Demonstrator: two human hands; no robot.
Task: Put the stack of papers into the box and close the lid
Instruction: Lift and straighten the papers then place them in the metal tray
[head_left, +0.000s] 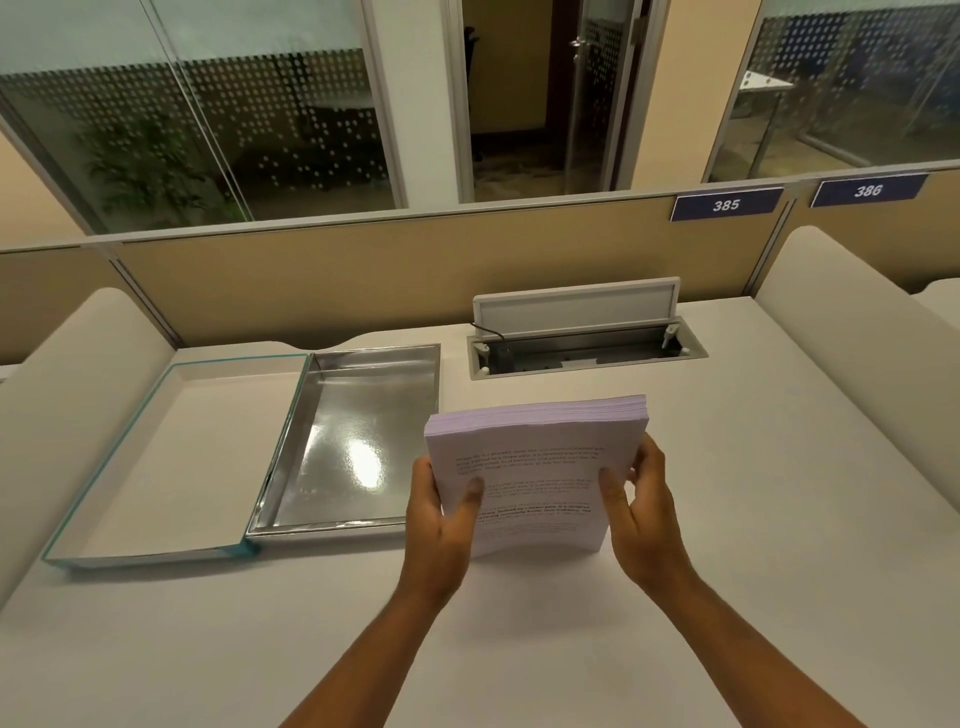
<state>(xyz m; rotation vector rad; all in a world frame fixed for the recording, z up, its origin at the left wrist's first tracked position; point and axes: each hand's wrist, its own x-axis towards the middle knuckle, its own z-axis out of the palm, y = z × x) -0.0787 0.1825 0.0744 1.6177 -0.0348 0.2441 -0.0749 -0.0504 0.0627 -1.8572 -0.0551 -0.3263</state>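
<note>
A thick stack of papers (537, 467) with printed text stands tilted on its near edge on the white desk. My left hand (441, 512) grips its left side and my right hand (641, 512) grips its right side, thumbs on the front sheet. To the left lies the open box (363, 358), a shallow tray with a shiny silver lining and nothing in it. Its lid (104, 478), white inside with a teal rim, lies flat open further left, joined to the box's left side.
An open cable hatch (587, 345) with a raised flap is set into the desk behind the papers. Padded cream dividers (852, 332) flank the desk on both sides. A tan partition (363, 270) with number plates 385 and 386 runs along the back.
</note>
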